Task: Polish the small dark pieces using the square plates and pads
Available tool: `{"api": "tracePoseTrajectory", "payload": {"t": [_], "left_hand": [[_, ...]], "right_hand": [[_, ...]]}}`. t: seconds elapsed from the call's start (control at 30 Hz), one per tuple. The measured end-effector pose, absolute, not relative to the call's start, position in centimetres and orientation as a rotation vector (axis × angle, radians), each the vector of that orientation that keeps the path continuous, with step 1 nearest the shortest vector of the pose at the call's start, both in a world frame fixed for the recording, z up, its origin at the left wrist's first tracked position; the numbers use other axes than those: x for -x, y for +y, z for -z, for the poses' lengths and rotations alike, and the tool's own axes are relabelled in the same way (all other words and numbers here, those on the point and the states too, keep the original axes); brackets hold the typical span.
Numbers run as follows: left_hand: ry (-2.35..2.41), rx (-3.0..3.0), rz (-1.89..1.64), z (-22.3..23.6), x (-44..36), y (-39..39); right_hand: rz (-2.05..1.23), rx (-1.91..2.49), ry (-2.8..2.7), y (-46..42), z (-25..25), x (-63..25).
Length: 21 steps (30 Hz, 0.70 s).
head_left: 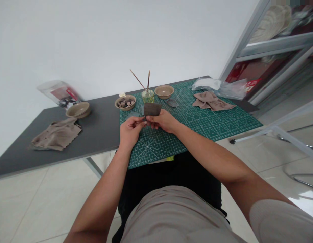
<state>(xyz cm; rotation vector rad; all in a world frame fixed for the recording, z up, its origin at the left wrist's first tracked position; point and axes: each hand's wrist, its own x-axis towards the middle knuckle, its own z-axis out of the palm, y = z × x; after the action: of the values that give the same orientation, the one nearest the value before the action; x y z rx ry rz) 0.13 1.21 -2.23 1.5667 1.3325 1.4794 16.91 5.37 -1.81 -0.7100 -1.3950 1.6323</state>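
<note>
A dark brown, block-like piece with a faintly lined surface [152, 109] stands up from my right hand [164, 121], whose thumb and fingers are closed on its lower edge. My left hand [132, 130] meets it from the left, thumb and fingertips pinched together close to the right fingertips. Something small and dark shows between the left fingertips, too small to name. Both hands are above the green cutting mat [171, 143]. Just beyond them are a glass jar with two thin sticks [148, 97] and a small grey translucent piece [172, 102].
A bowl of dark and light chunks [125, 103], a tan bowl [164, 91] and another bowl [78, 110] stand along the back. Crumpled brown cloths lie left [57, 135] and right [212, 100]. Plastic bags sit at back left [60, 94] and back right [219, 87].
</note>
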Motion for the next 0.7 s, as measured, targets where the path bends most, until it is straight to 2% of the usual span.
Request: {"api": "tracePoseTrajectory", "payload": {"t": [0.7], "left_hand": [[1.226, -1.486, -1.456, 2.18, -0.37, 0.76]], "right_hand": [[-1.573, 0.707, -1.471, 5.59, 2.32, -16.82]]}}
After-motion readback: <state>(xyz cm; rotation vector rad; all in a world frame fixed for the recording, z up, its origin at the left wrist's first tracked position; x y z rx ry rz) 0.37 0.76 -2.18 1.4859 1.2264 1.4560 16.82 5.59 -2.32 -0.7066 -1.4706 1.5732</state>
